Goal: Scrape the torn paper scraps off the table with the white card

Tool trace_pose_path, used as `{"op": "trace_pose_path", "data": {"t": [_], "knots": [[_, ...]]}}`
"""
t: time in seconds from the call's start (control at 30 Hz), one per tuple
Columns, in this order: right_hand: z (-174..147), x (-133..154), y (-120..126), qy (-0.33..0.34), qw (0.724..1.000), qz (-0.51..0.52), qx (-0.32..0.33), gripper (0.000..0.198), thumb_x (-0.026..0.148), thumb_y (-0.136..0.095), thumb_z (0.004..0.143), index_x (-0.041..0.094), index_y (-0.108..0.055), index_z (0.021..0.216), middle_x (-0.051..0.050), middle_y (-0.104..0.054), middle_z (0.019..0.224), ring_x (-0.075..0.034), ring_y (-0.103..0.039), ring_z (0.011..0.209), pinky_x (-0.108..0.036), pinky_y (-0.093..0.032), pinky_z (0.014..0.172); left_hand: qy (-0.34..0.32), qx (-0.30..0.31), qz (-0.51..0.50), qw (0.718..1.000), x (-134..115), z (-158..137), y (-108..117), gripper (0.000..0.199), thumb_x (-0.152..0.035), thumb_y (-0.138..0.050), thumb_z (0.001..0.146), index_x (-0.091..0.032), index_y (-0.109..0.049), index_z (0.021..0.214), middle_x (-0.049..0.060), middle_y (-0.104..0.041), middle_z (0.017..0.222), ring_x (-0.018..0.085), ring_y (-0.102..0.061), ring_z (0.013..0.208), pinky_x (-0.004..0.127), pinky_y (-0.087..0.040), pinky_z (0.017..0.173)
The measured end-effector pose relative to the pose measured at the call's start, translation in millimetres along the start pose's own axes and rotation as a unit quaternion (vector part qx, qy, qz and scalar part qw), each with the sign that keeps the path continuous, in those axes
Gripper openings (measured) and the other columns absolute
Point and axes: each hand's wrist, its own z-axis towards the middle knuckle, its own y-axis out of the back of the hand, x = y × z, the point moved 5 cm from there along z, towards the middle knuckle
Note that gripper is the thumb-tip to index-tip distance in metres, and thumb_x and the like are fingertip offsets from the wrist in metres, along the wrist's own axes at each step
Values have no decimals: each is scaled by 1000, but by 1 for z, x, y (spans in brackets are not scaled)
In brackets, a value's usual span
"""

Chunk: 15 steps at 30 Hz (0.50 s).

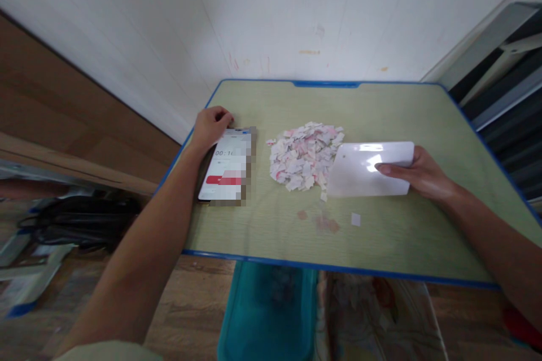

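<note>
In the head view, my right hand (417, 172) grips a white flat plastic scraper (359, 169) by its right end, thumb on top. The scraper's left edge touches a heap of small torn paper scraps (302, 155), white with some pink, in the middle of the table. My left hand (214, 121) rests with curled fingers on the table's left side, beside the top of a phone (224, 163). That phone lies face up with a timer on its screen, partly blurred out. Nothing shows in the left fingers.
The pale table (262, 231) has a blue rim and stands against a white wall (271, 22). One loose paper square (355, 219) lies near its front. Below the front edge are a teal bin (271, 316) and a patterned bag (376, 321) with scraps inside.
</note>
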Motion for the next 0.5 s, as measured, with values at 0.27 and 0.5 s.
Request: {"op": "trace_pose_path", "data": {"t": [0.27, 0.5], "knots": [[-3, 5, 2, -36, 999, 20, -7, 26, 29, -91, 58, 20, -80, 79, -2, -79, 76, -16, -69, 57, -24, -56, 53, 13, 1, -4, 1000, -5, -3, 3, 11, -23, -54, 77, -19, -61, 70, 4, -58, 65, 18, -51, 66, 29, -38, 62], [-3, 6, 3, -43, 998, -14, 34, 26, 30, -92, 56, 19, -79, 76, -2, -78, 72, -17, -69, 58, -26, -58, 58, 8, 4, 0, 1000, -4, -2, 2, 9, -22, -54, 77, -18, -61, 73, 4, -57, 66, 18, -52, 67, 29, -37, 62]]}}
